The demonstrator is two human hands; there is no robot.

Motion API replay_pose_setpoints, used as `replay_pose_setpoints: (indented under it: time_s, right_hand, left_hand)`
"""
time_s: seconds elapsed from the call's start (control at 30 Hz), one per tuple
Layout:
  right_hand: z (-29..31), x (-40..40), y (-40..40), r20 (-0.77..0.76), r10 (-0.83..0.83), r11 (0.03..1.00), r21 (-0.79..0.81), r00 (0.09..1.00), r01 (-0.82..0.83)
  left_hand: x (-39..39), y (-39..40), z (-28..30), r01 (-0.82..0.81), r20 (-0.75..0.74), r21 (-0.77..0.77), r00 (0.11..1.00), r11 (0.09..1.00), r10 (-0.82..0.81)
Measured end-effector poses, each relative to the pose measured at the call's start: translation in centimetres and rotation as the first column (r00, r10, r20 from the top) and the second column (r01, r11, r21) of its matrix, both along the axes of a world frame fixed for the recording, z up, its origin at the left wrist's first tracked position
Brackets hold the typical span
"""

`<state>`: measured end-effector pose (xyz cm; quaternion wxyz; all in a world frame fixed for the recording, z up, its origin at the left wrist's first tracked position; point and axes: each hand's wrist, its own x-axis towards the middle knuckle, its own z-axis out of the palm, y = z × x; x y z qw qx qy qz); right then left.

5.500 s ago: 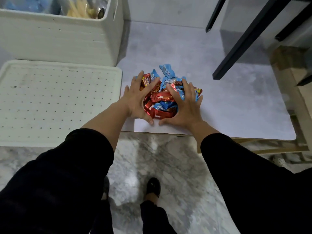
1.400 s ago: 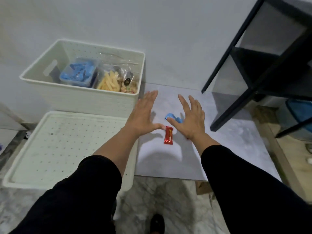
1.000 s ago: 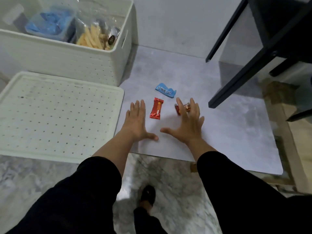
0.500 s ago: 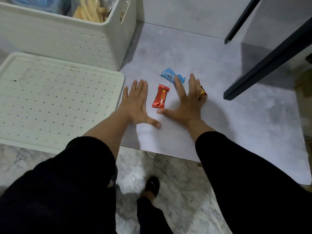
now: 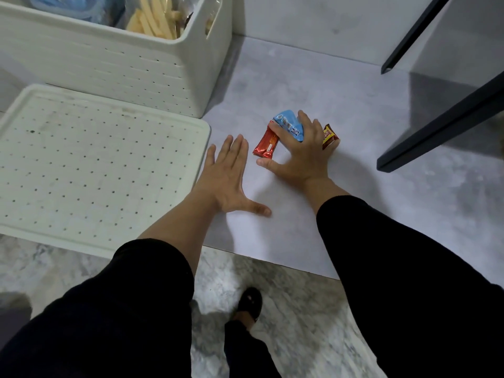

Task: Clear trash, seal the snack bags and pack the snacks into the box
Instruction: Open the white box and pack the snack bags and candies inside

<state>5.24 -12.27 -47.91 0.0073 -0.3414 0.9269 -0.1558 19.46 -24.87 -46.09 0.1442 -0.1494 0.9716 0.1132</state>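
Note:
Three small wrapped candies lie together on the grey mat (image 5: 368,214): a red one (image 5: 266,143), a blue one (image 5: 289,125) and a brown-and-yellow one (image 5: 329,135). My right hand (image 5: 301,154) lies over them with its fingers curled; the blue candy sits between the index and middle fingers, the red one is beside the index finger and thumb, and the brown one sticks out by the little finger. My left hand (image 5: 227,175) rests flat on the mat just left of the red candy, fingers straight, holding nothing. The white perforated box (image 5: 131,64) stands at the back left with snack bags inside.
The box's white perforated lid (image 5: 90,170) lies flat left of the mat, in front of the box. A black shelf frame (image 5: 441,124) reaches down to the mat at the right. Marble floor and my shoe (image 5: 249,304) are below the mat's front edge.
My right hand has curled its fingers and drawn the blue and brown candies in beside the red one. The left hand stays flat on the mat. The earlier large candy pile is gone.

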Motion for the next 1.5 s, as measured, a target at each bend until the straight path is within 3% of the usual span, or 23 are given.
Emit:
replay_pose_setpoints:
  time_s: [0.1, 0.3, 0.5, 0.77, 0.87, 0.93, 1.0, 1.13, 1.3, 1.37, 1.43, 1.5]
  right_hand:
    - [-0.3, -0.6, -0.5, -0.024, 0.002, 1.0, 0.009, 1.0, -0.002]
    - [0.1, -0.8, -1.7, -0.189, -0.06, 0.983, -0.182, 0.98, 0.026]
    - [0.4, 0.0, -1.6, -0.225, -0.084, 0.994, -0.086, 0.971, 0.066]
    - [2.6, 1.0, -0.8, -0.002, -0.045, 0.998, 0.046, 0.999, 0.045]
    - [4.8, 1.7, -0.6, 0.0, -0.06, 0.996, -0.066, 0.998, 0.06]
    - [7.2, 1.6, -0.9, -0.018, -0.06, 0.993, -0.104, 0.998, 0.058]
    - [10.2, 1.2, -1.7, 0.005, -0.036, 0.998, -0.043, 0.999, 0.036]
    - [16.5, 0.8, -4.7, -0.108, -0.008, 0.994, -0.105, 0.994, -0.004]
    - [22.1, 2.2, -10.1, -0.176, 0.046, 0.978, -0.193, 0.983, -0.081]
    - [23.4, 3.1, -12.7, -0.188, 0.086, 0.968, -0.217, 0.978, -0.127]
    - [24.1, 4.0, -15.4, -0.187, 0.128, 0.962, -0.216, 0.974, -0.168]
    - [24.4, 4.7, -18.0, -0.175, 0.154, 0.962, -0.198, 0.972, -0.188]
  left_hand:
    - [0.0, -0.1, -0.1, 0.002, -0.007, -0.001, 1.0, 1.0, -0.002]
    - [0.1, 0.1, 0.1, -0.003, -0.015, 0.018, 1.0, 1.0, 0.004]
    - [0.1, 0.1, 0.0, 0.008, -0.004, -0.001, 1.0, 1.0, -0.008]
    - [-0.2, 0.0, 1.0, 0.016, 0.062, 0.014, 0.998, 1.0, -0.017]
    - [-0.7, -0.9, 3.0, 0.036, 0.101, 0.101, 0.994, 0.994, -0.047]
    - [-1.1, -1.5, 5.0, 0.038, 0.058, 0.135, 0.997, 0.99, -0.046]
    - [-1.2, -2.1, 7.4, 0.035, -0.013, 0.127, 0.999, 0.991, -0.034]
    - [-0.2, -4.4, 12.3, 0.06, -0.214, 0.132, 0.976, 0.989, -0.031]
    - [2.8, -10.5, 16.7, 0.112, -0.385, -0.003, 0.917, 0.994, -0.105]
    - [3.9, -13.5, 17.5, 0.128, -0.427, -0.083, 0.891, 0.988, -0.151]
    - [4.7, -16.8, 18.1, 0.057, -0.466, -0.095, 0.879, 0.994, -0.095]
    - [5.3, -20.2, 18.2, 0.001, -0.396, -0.127, 0.917, 0.992, -0.052]
